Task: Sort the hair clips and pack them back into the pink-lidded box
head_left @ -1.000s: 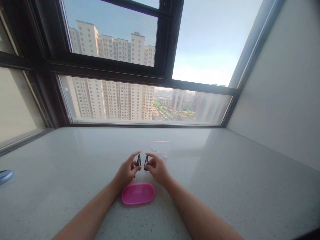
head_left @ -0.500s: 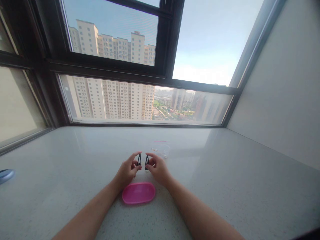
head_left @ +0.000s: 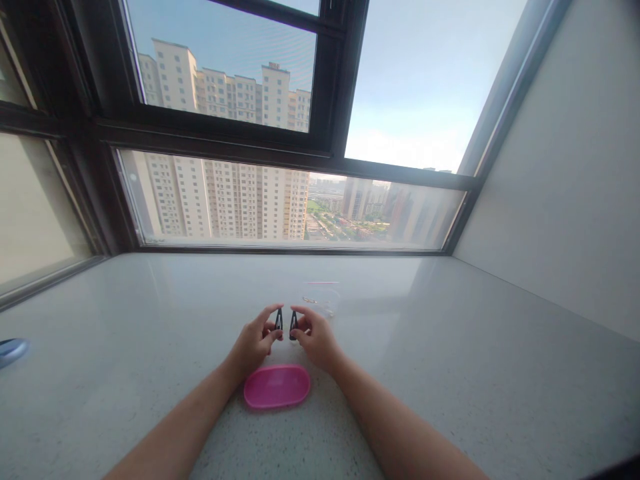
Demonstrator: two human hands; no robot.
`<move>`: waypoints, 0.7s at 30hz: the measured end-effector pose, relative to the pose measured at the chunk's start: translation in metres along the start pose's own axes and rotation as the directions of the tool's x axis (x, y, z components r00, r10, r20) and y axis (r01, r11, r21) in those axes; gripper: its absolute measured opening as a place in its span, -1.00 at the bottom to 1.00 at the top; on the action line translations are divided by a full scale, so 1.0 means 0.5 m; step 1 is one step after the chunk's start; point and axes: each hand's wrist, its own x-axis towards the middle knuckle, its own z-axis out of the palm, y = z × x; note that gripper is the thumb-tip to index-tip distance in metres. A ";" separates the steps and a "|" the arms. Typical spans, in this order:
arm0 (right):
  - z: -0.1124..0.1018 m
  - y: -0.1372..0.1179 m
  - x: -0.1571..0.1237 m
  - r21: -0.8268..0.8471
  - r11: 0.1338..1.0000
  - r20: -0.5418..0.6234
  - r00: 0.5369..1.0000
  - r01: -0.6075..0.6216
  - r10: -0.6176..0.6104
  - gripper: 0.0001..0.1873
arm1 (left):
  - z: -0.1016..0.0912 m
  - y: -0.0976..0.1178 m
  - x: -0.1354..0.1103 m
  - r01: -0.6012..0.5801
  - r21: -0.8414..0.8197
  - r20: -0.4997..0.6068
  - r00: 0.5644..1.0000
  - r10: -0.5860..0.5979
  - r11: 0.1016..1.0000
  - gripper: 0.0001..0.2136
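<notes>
Between thumb and fingers, my left hand (head_left: 257, 337) pinches a black snap hair clip (head_left: 279, 319) by its two ends, held upright. A second, matching black hair clip (head_left: 294, 325) stands upright in my right hand (head_left: 315, 337), gripped the same way. The two clips face each other with a narrow gap between them, not touching. Just below my hands lies a shallow pink oval tray (head_left: 277, 407), and I see nothing in it. Something small and pale shows on the counter under my right fingers, too small to name.
Beyond my hands, a thin pinkish stick (head_left: 323, 283) and a small gold-coloured piece (head_left: 309, 300) lie on the speckled white counter (head_left: 425, 360). A shiny blue object (head_left: 13, 351) sits at the far left edge. A dark-framed window (head_left: 295, 251) bounds the back, a white wall (head_left: 560, 167) the right.
</notes>
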 end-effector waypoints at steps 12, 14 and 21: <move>0.003 0.000 0.000 0.016 1.000 0.010 1.000 0.013 -0.013 -0.47 | -0.002 0.002 -0.001 0.014 -0.004 -0.002 1.000 -0.014 1.000 -0.52; 0.003 0.001 0.000 0.011 1.000 0.010 1.000 0.019 -0.019 -0.47 | -0.003 0.003 -0.001 0.019 -0.002 0.006 1.000 -0.019 1.000 -0.53; 0.004 0.003 -0.001 -0.005 1.000 0.004 1.000 0.026 -0.026 -0.46 | -0.002 0.002 0.001 0.016 0.009 -0.001 1.000 -0.016 1.000 -0.51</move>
